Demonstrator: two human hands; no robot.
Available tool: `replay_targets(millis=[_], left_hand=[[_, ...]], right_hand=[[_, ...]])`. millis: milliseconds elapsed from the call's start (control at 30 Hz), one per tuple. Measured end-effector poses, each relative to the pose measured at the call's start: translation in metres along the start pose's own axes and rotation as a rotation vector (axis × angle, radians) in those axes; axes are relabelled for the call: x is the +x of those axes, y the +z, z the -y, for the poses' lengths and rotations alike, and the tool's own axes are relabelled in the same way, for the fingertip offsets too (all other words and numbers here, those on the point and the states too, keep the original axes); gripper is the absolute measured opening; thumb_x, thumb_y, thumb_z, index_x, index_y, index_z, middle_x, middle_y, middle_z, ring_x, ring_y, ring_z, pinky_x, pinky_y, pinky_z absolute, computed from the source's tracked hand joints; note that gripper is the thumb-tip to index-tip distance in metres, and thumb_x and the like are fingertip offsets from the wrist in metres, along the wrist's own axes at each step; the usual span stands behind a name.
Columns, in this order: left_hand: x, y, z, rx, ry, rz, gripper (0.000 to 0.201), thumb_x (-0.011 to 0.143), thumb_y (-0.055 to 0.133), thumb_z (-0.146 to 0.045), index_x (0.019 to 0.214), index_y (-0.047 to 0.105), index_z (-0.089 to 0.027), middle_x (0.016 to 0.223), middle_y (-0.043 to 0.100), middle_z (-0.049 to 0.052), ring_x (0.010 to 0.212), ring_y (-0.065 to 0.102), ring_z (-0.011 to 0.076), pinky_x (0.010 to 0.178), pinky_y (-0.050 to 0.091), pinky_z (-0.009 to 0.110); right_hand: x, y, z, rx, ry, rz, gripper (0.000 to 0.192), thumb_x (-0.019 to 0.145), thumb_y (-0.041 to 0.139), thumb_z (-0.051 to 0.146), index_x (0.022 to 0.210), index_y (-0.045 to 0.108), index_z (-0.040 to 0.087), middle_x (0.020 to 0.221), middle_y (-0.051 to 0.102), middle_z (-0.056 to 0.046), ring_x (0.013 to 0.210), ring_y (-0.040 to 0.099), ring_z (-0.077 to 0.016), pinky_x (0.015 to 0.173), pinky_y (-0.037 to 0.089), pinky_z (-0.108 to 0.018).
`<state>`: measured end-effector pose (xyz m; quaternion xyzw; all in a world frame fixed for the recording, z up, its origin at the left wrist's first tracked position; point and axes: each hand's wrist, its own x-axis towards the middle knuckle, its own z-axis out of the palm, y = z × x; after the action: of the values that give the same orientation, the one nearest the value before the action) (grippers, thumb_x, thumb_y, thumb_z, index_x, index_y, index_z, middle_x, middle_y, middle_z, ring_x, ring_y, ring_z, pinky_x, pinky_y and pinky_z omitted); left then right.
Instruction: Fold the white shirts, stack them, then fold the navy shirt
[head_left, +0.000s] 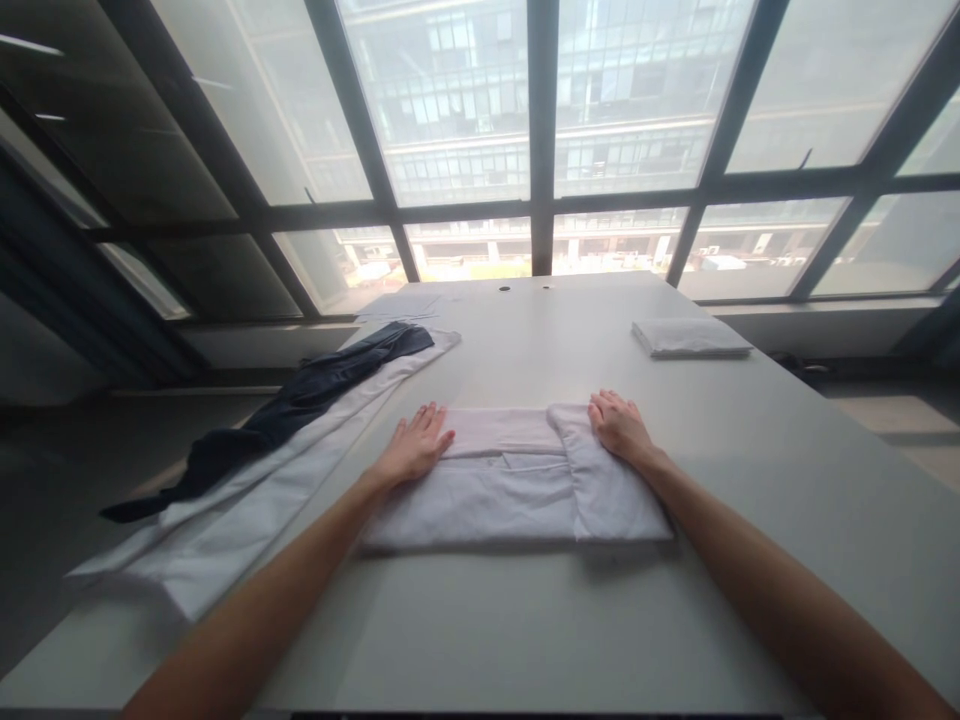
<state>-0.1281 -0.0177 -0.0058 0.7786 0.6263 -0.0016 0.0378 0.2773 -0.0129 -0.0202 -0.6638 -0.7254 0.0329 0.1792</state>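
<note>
A white garment [495, 490], folded into a flat rectangle, lies on the white table in front of me. A flap is turned over at its right end, and a short slit or pocket edge shows near its middle. My left hand [416, 445] rests palm down on the garment's far left corner, fingers stretched out and slightly apart. At the far right corner, my right hand [619, 425] lies on the folded flap with its fingers loosely bent and pressing on the cloth. The cloth under both palms is hidden.
Along the left side of the table [525, 620] lie a dark blue garment [300, 400] and a long white cloth [277, 490] that hangs past the edge. A neatly folded white stack [690, 337] sits at the far right. Tall windows [450, 100] stand behind the table.
</note>
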Motion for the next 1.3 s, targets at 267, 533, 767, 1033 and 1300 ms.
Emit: replay_targets(millis=[267, 533, 767, 1033, 1300], left_hand=[[-0.011, -0.009, 0.024, -0.208, -0.161, -0.242, 0.053, 0.098, 0.033, -0.034, 0.139, 0.057, -0.01, 0.149, 0.055, 0.015, 0.14, 0.049, 0.0237, 0.118, 0.033, 0.035], [-0.042, -0.044, 0.036, -0.419, -0.333, -0.075, 0.037, 0.085, 0.054, -0.048, 0.09, 0.074, -0.017, 0.09, 0.076, 0.008, 0.087, 0.07, 0.0255, 0.074, 0.049, 0.028], [-0.049, -0.046, 0.035, -0.843, -0.332, 0.036, 0.054, 0.062, 0.071, -0.069, 0.067, 0.067, -0.015, 0.062, 0.061, 0.003, 0.06, 0.056, 0.0184, 0.056, 0.041, 0.026], [-0.053, -0.048, 0.021, -0.839, -0.224, 0.071, 0.043, 0.069, 0.071, -0.057, 0.073, 0.069, -0.014, 0.068, 0.061, 0.002, 0.06, 0.051, 0.0164, 0.053, 0.032, 0.025], [-0.055, -0.049, 0.02, -0.952, -0.306, -0.04, 0.046, 0.065, 0.079, -0.05, 0.091, 0.061, -0.017, 0.067, 0.055, -0.004, 0.058, 0.05, 0.014, 0.051, 0.036, 0.023]], right_hand=[[-0.001, 0.002, -0.001, -0.012, 0.006, 0.01, 0.035, 0.104, 0.035, 0.03, 0.123, 0.063, 0.019, 0.146, 0.056, -0.015, 0.139, 0.044, -0.0288, 0.114, 0.031, -0.052], [0.001, 0.002, -0.001, -0.048, -0.005, 0.001, 0.034, 0.103, 0.035, 0.029, 0.117, 0.065, 0.019, 0.142, 0.059, -0.015, 0.136, 0.047, -0.0287, 0.111, 0.034, -0.049], [0.001, 0.001, -0.001, -0.075, -0.022, -0.003, 0.033, 0.103, 0.036, 0.031, 0.113, 0.065, 0.02, 0.138, 0.061, -0.015, 0.129, 0.052, -0.0281, 0.106, 0.036, -0.044], [0.0, -0.002, 0.001, -0.069, -0.026, 0.0, 0.032, 0.104, 0.036, 0.03, 0.108, 0.066, 0.019, 0.136, 0.062, -0.015, 0.126, 0.054, -0.0274, 0.105, 0.037, -0.044], [0.001, -0.001, 0.0, -0.082, -0.024, -0.001, 0.031, 0.103, 0.037, 0.03, 0.112, 0.066, 0.019, 0.138, 0.061, -0.015, 0.129, 0.052, -0.0278, 0.105, 0.036, -0.043]])
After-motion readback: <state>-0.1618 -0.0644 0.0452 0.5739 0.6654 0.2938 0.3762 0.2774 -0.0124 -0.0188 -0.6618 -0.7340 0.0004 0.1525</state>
